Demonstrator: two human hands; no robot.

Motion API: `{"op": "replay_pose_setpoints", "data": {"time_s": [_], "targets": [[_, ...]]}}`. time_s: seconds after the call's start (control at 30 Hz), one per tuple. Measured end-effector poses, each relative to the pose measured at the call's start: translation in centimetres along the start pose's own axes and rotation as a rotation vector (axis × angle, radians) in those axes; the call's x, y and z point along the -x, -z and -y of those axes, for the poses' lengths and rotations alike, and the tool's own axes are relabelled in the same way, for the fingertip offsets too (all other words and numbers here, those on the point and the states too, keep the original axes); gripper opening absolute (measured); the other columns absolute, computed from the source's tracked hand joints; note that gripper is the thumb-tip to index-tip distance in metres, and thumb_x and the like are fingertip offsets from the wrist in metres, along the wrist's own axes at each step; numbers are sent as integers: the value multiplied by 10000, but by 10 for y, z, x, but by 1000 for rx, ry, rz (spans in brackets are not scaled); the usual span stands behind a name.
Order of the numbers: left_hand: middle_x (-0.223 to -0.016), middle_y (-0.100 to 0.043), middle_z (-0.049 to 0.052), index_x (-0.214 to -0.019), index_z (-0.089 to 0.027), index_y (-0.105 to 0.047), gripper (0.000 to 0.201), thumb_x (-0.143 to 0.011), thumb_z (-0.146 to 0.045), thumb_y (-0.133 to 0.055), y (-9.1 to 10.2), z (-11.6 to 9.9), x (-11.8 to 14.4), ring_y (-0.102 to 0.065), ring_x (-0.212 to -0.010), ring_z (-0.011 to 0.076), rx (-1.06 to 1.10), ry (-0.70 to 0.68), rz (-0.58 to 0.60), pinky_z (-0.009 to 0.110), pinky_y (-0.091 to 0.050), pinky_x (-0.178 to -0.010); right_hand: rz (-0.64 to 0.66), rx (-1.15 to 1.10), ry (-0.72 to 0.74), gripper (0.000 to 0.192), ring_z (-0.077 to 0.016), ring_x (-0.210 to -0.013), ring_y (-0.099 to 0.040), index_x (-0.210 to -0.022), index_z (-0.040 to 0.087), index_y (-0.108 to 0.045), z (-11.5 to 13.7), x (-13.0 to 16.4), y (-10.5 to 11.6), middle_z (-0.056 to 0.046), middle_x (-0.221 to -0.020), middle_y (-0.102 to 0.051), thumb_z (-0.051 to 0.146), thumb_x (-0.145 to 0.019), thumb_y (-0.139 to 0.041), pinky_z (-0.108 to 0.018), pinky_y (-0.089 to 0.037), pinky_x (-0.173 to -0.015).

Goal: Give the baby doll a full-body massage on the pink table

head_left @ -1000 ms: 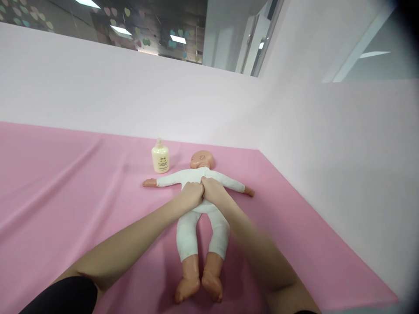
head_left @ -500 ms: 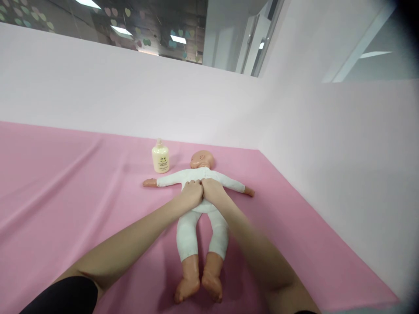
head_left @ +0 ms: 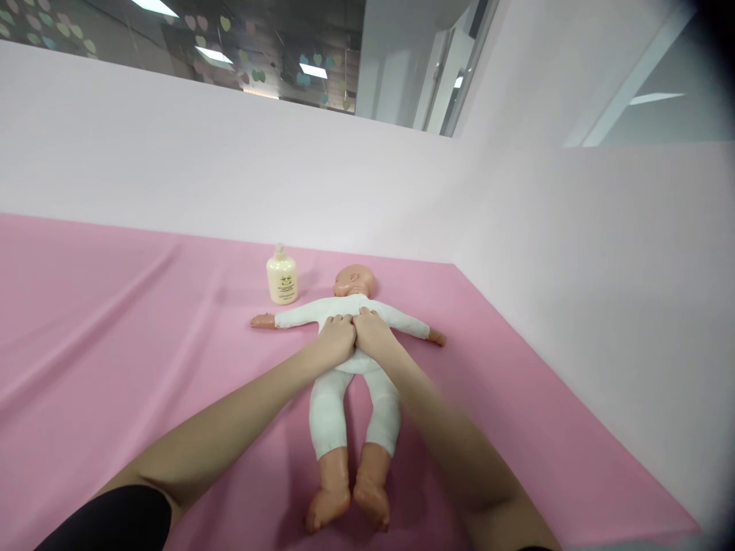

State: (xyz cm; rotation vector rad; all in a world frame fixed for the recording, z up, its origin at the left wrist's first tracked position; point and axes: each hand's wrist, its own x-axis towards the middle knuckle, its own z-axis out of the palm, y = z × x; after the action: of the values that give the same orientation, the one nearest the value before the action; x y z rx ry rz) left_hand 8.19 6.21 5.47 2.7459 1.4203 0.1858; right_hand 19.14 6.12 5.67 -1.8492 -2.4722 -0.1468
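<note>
A baby doll (head_left: 330, 417) with a white body and bare head, hands and feet lies on its back, arms spread, its head turned left. On its belly and chest rests my left hand (head_left: 338, 340), closed, with the fingers curled down against the white fabric. Beside it, touching it at the knuckles, my right hand (head_left: 372, 333) is likewise closed on the doll's front. The fingertips of both are hidden, so how much fabric they grip does not show. A cream pump bottle (head_left: 282, 279) stands upright by the doll's outstretched arm on the left.
A pink sheet (head_left: 143, 329) with some creases lies under the doll. White walls (head_left: 258, 168) rise behind it and on the right, meeting at a corner. Above the back wall, a window (head_left: 276, 53) shows heart stickers and ceiling lights.
My right hand's fingers have shifted slightly forward, up the doll's chest. My left hand, the doll and the bottle look about the same.
</note>
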Motion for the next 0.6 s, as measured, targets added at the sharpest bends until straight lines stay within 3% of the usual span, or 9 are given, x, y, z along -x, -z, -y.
{"op": "replay_pose_setpoints", "data": {"time_s": [0.3, 0.6], "targets": [[-918, -642, 145, -935, -65, -631, 245, -765, -81, -454, -7, 9, -9, -588, -821, 238, 10, -8, -46, 333, -413, -723, -35, -58, -72, 216, -190, -856, -594, -999, 117, -553, 0, 0, -2, -125, -970, -640, 88, -843, -406, -277, -413, -729], [-951, -643, 141, -998, -87, -598, 262, -786, -109, -445, -16, 15, -14, -587, -848, 250, 57, -8, -91, 338, -410, -726, -55, -40, -121, 220, -194, -842, -618, -1052, 132, -470, 2, 1, -1, -112, -955, -653, 113, -845, -397, -276, -418, -701]]}}
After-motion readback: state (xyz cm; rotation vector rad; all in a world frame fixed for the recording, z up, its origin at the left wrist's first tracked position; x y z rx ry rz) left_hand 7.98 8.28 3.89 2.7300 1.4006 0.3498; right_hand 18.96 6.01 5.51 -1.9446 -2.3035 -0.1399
